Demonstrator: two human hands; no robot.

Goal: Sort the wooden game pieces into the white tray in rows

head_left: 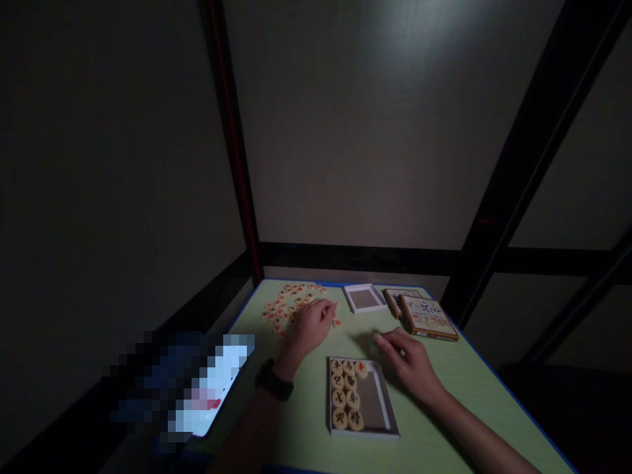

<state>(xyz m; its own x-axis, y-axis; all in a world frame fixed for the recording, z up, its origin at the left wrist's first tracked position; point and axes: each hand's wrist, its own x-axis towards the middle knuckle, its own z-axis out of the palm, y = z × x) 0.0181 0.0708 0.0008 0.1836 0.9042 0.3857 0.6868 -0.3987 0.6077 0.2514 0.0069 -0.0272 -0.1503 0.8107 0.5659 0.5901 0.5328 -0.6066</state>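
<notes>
My left hand (315, 324), with a dark watch at the wrist, is over the right side of a scattered pile of Chinese chess pieces (277, 315). Its fingers are curled together, and what they hold, if anything, is hidden. My right hand (409, 361) is raised just right of a shallow open box (363, 433), its thumb and fingertips pinched; I cannot make out what is between them. Inside the box, black-marked pieces (352, 399) fill two columns on the left. One red-marked piece (361, 369) sits at the top of the third column.
An open white-rimmed box lid or tray (365, 299) lies at the table's back. Two printed boxes (428, 317) overlap at the back right. A lit screen (217, 388) is at the left edge of the green table (454, 382). Grey wall panels stand behind.
</notes>
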